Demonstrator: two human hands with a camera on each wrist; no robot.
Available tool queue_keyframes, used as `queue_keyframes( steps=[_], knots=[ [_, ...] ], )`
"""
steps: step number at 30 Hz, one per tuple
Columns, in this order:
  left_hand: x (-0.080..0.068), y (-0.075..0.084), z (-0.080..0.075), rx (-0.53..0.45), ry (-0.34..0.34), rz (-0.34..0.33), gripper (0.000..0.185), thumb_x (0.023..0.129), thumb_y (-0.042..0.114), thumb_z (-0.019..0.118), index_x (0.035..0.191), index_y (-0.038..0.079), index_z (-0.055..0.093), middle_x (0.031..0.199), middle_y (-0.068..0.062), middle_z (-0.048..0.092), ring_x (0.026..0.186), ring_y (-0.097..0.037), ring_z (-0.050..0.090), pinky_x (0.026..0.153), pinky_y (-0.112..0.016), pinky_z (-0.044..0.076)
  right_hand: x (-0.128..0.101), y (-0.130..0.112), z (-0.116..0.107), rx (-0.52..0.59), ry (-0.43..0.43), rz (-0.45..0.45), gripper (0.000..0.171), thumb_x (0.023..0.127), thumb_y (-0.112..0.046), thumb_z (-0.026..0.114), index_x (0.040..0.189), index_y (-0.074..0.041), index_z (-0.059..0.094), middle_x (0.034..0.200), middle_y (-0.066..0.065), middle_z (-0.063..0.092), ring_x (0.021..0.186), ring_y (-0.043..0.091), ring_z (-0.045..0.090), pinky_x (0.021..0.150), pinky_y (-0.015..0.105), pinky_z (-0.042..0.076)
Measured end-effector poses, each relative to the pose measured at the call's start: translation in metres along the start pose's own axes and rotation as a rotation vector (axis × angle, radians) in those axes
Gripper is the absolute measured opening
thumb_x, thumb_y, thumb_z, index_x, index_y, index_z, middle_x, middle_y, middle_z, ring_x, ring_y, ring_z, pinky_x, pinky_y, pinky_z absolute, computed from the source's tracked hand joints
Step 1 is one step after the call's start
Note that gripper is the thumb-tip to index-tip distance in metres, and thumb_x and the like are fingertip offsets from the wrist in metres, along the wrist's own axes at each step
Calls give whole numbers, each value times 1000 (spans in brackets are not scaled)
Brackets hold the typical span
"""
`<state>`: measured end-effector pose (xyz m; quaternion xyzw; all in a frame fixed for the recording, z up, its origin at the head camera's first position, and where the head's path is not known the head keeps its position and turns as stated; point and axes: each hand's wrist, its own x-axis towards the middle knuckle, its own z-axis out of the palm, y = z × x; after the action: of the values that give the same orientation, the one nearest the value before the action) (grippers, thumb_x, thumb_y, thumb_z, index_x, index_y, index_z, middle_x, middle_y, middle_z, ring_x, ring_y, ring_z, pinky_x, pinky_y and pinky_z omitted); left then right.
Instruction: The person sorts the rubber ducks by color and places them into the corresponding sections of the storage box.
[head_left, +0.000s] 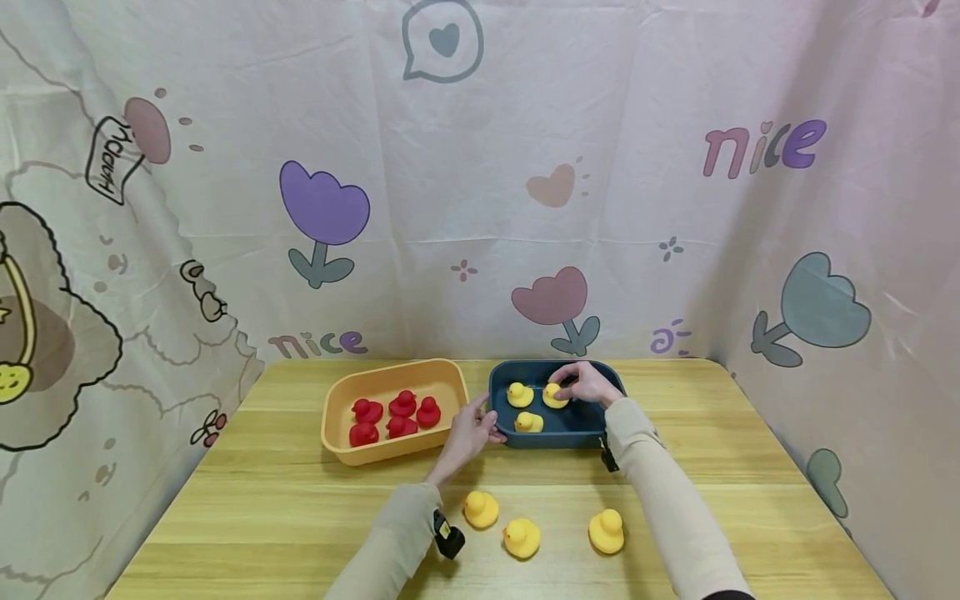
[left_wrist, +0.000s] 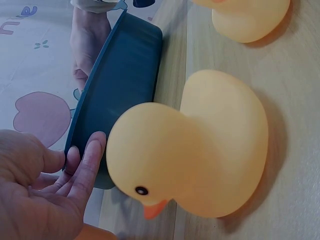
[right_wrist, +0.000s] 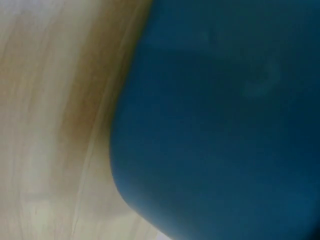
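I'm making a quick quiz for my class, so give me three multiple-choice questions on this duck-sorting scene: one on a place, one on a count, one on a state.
1. Where are the red ducks?
A. blue tub
B. orange tub
C. bare table

2. How many yellow ducks sit on the table outside the tubs?
A. two
B. three
C. five

3. What is the right hand doing?
A. resting flat on the table
B. holding a yellow duck in the blue tub
C. lifting the orange tub

Answers:
B, the red ducks lie in the orange tub.
B, three yellow ducks stand near the front edge.
B, the right hand grips a duck inside the blue tub.
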<state>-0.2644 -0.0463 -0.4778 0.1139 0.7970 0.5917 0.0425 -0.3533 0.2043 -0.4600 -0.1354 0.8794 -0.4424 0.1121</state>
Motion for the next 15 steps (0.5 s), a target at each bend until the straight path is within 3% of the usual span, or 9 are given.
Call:
queue_keyframes(
  steps=[15],
  knots=[
    [0, 2, 0, -13, 0, -16, 49, 94, 9, 42, 139, 0, 26, 89, -21, 56, 71, -30, 67, 71, -43, 55, 5, 5, 2, -23, -27, -35, 27, 75, -3, 67, 101, 3, 62, 97, 19, 61, 69, 14, 53, 55, 27, 51]
  ],
)
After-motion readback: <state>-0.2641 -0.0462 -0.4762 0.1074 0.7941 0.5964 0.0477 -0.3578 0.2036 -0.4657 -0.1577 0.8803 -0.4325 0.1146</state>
